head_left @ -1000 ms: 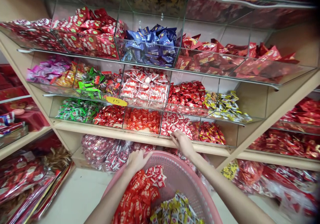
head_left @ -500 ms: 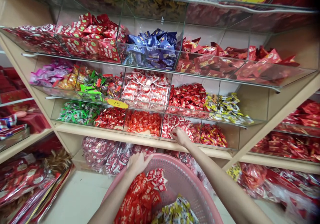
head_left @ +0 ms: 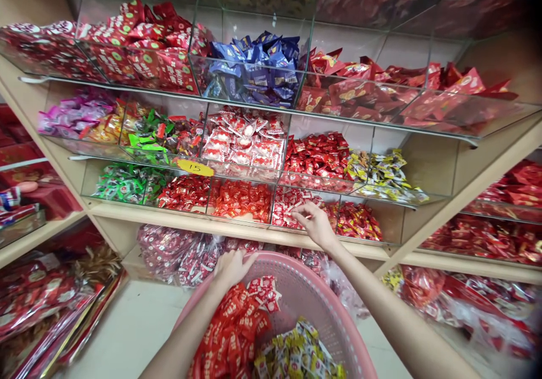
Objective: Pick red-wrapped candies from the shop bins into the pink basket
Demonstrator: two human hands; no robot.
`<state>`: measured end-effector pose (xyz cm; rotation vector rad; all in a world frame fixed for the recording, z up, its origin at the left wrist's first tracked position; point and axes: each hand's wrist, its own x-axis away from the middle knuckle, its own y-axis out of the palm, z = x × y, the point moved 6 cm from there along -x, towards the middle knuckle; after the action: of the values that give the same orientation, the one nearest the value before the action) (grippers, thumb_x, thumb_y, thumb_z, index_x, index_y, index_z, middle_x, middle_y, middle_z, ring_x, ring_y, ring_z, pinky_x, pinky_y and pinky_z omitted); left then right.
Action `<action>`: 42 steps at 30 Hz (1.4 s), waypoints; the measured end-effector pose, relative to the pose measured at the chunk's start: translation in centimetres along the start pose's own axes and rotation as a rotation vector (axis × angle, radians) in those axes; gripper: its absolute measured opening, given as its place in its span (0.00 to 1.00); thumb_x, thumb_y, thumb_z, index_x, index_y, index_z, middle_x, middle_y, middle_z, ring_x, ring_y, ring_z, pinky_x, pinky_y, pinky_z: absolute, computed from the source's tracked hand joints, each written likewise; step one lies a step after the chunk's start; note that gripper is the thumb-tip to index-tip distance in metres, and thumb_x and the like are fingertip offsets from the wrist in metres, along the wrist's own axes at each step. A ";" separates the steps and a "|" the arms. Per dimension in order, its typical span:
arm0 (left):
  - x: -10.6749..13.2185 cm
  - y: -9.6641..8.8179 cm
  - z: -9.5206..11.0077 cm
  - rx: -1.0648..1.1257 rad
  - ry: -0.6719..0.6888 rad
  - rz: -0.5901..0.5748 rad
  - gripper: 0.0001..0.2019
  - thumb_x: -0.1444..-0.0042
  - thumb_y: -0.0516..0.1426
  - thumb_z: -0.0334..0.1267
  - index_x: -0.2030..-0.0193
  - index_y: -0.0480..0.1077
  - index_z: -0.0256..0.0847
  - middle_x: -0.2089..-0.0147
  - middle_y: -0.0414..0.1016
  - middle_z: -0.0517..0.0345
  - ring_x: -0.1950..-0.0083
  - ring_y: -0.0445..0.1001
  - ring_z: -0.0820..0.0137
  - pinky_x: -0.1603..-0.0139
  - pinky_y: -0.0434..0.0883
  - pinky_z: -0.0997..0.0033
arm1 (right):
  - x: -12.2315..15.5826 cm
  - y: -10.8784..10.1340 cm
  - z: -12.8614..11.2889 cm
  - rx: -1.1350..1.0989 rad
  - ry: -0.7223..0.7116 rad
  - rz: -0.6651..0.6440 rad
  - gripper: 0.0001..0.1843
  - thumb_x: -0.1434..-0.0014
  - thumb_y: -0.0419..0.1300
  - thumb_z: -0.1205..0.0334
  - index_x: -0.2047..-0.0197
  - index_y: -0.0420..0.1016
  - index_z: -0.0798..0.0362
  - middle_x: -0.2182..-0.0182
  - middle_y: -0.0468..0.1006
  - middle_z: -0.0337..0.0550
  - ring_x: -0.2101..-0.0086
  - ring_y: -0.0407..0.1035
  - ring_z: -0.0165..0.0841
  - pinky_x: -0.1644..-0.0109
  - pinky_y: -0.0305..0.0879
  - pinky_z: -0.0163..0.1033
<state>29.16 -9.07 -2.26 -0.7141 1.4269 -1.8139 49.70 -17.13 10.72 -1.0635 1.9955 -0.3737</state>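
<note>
My left hand (head_left: 231,268) grips the far rim of a pink plastic basket (head_left: 311,297) that holds red-wrapped candies (head_left: 231,334) and yellow-wrapped candies (head_left: 296,356). My right hand (head_left: 315,222) reaches into a glass bin on the lowest candy shelf, its fingers curled down among red-and-white wrapped candies (head_left: 290,204). Whether the fingers hold any candy is hidden. Bins of red candies (head_left: 243,198) lie to its left, and another red lot (head_left: 358,221) to its right.
Tiered glass bins hold blue packets (head_left: 258,71), green candies (head_left: 122,184), pink ones (head_left: 71,116) and yellow ones (head_left: 385,173). A yellow tag marked 15 (head_left: 195,168) hangs on a bin front. Bagged candy (head_left: 178,252) sits under the wooden shelf (head_left: 254,232). Red packs fill the left floor.
My right hand has moved from the bin's front edge deeper into the red-and-white candies. The view tilted slightly. My left hand stays on the basket rim.
</note>
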 end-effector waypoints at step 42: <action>-0.2 0.5 -0.3 0.010 0.020 0.022 0.36 0.48 0.32 0.62 0.61 0.72 0.41 0.65 0.76 0.45 0.61 0.74 0.58 0.62 0.67 0.64 | 1.0 0.3 6.4 0.417 0.255 -0.019 0.11 0.49 0.53 0.61 0.62 0.69 0.54 0.70 0.73 0.43 0.69 0.66 0.32 0.65 0.58 0.35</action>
<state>29.14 -8.81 -2.82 -0.6746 1.4319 -1.8146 54.20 -16.98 6.11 -0.7994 2.0048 -0.9295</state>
